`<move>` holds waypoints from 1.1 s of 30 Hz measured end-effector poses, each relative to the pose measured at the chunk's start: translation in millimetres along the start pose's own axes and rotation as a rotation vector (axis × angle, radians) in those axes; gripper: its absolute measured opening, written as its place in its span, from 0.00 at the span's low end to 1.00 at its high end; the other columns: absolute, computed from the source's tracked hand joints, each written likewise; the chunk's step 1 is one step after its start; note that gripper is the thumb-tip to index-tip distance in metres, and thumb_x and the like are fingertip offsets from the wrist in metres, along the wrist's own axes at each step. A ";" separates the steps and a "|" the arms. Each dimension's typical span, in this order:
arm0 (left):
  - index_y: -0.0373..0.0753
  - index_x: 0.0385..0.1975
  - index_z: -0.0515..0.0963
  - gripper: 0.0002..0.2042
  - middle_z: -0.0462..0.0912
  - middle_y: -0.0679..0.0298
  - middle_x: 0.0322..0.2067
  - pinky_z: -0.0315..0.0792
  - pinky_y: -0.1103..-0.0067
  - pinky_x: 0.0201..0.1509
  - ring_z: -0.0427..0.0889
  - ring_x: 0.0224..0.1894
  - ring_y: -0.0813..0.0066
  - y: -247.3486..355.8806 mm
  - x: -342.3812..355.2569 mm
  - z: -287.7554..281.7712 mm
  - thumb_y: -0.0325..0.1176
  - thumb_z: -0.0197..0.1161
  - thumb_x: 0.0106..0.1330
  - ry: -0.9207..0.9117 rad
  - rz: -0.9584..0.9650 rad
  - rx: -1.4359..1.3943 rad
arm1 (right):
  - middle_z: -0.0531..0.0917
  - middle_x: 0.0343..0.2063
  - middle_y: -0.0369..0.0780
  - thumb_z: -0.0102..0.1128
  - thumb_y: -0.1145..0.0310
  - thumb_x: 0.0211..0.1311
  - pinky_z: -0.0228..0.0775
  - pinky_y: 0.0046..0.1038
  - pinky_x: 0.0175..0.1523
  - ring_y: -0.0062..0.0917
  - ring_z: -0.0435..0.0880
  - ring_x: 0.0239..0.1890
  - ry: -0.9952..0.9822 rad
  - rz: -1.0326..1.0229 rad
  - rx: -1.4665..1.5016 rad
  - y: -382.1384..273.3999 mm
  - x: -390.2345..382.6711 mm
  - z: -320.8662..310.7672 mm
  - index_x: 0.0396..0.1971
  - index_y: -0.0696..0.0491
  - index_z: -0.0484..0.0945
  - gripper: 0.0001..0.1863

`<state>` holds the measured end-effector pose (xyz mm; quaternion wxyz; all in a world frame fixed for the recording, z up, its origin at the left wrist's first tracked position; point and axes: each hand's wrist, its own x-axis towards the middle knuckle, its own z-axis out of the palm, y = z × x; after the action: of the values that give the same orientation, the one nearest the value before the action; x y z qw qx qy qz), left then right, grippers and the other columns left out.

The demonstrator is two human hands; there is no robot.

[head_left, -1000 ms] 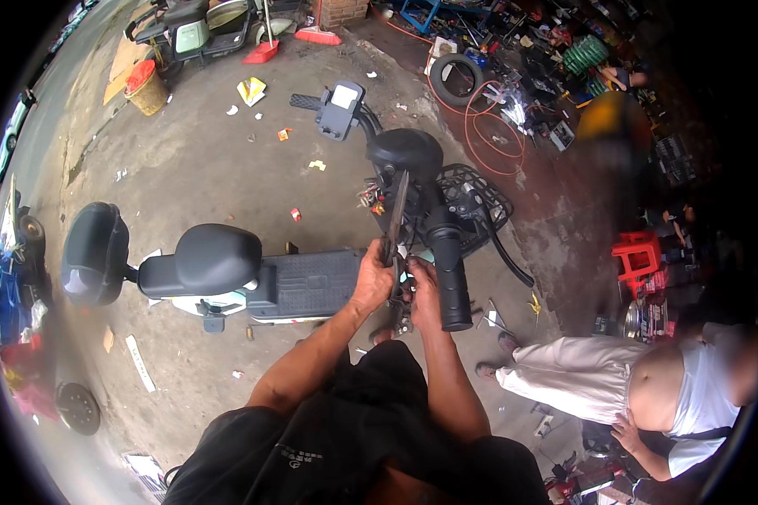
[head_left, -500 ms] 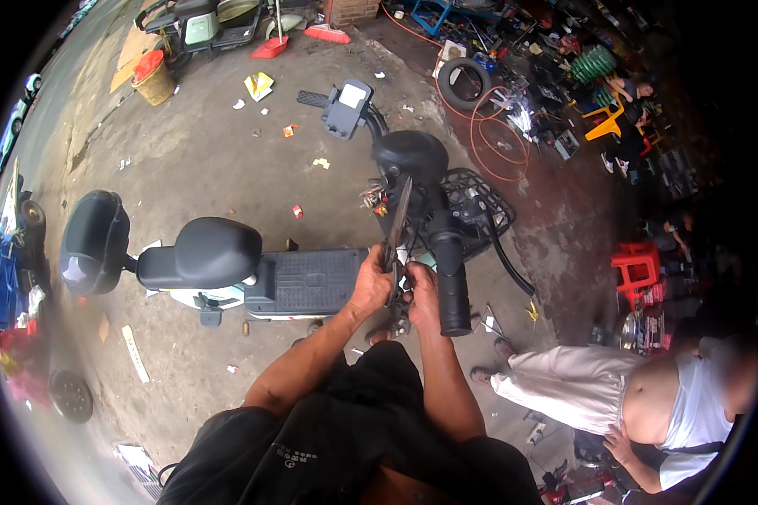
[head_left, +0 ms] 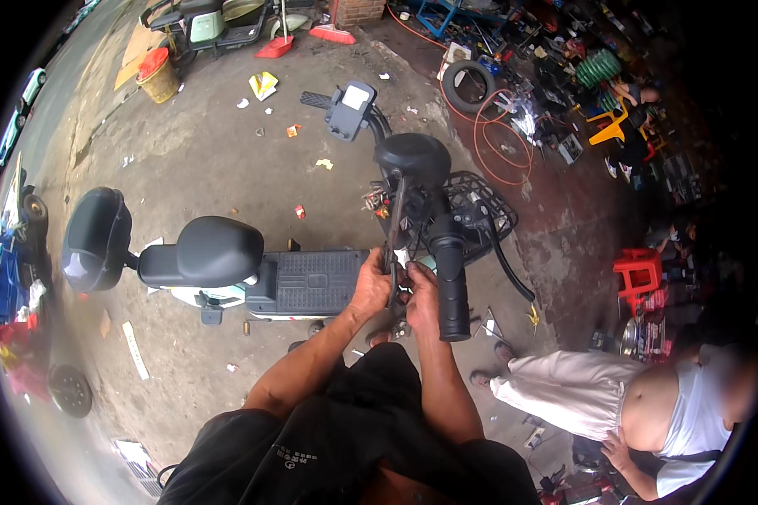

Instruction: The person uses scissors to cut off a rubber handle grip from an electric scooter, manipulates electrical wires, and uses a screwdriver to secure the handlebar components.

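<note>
A grey-black electric scooter lies across the view, with a seat (head_left: 212, 251), a footboard (head_left: 316, 282) and a black handlebar grip (head_left: 451, 286). My left hand (head_left: 369, 284) is closed around a long, dark metal piece (head_left: 401, 206) that rises beside the front housing (head_left: 413, 158). My right hand (head_left: 421, 295) is just beside it, under the handlebar, fingers curled on something small at that piece's lower end, which I cannot make out. A bunch of small metal items (head_left: 376, 200) hangs left of the metal piece. A phone holder (head_left: 348, 109) sits at the far bar.
Another person (head_left: 564, 387) stands close at my right. A seated person (head_left: 623, 160) is farther back near a yellow chair (head_left: 608, 128). A red stool (head_left: 638, 272), a tyre (head_left: 467, 74) with an orange hose, and scattered parts lie right; a bucket (head_left: 156, 84) and parked scooters are behind.
The whole view has shifted slightly, with the scooter now a little lower and to the right. My hands have barely moved on the metal piece.
</note>
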<state>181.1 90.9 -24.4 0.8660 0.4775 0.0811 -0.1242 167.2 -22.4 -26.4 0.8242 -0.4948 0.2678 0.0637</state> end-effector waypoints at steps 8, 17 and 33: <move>0.39 0.36 0.65 0.13 0.72 0.66 0.26 0.71 0.79 0.23 0.75 0.25 0.77 -8.8 3.4 -0.2 0.24 0.63 0.54 0.081 0.025 0.071 | 0.80 0.28 0.31 0.56 0.66 0.63 0.58 0.20 0.28 0.17 0.77 0.30 -0.016 0.006 0.053 3.0 1.2 -3.0 0.35 0.48 0.74 0.04; 0.38 0.37 0.64 0.14 0.73 0.64 0.26 0.73 0.77 0.22 0.77 0.24 0.74 0.0 -0.9 11.1 0.22 0.62 0.55 0.074 -0.030 -0.037 | 0.79 0.27 0.31 0.57 0.67 0.63 0.58 0.18 0.26 0.15 0.74 0.27 0.017 -0.021 0.020 -2.0 1.5 -5.3 0.33 0.48 0.75 0.03; 0.36 0.35 0.64 0.15 0.74 0.62 0.26 0.75 0.75 0.21 0.77 0.24 0.72 0.1 4.9 9.7 0.19 0.62 0.52 0.081 -0.059 0.040 | 0.79 0.24 0.31 0.58 0.70 0.60 0.59 0.18 0.24 0.15 0.75 0.25 0.010 -0.037 0.048 5.3 12.0 -16.5 0.32 0.51 0.77 0.03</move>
<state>186.1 82.1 -20.4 0.8484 0.4966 0.1276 -0.1320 169.2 -35.7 -42.8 0.8356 -0.4799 0.2643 0.0396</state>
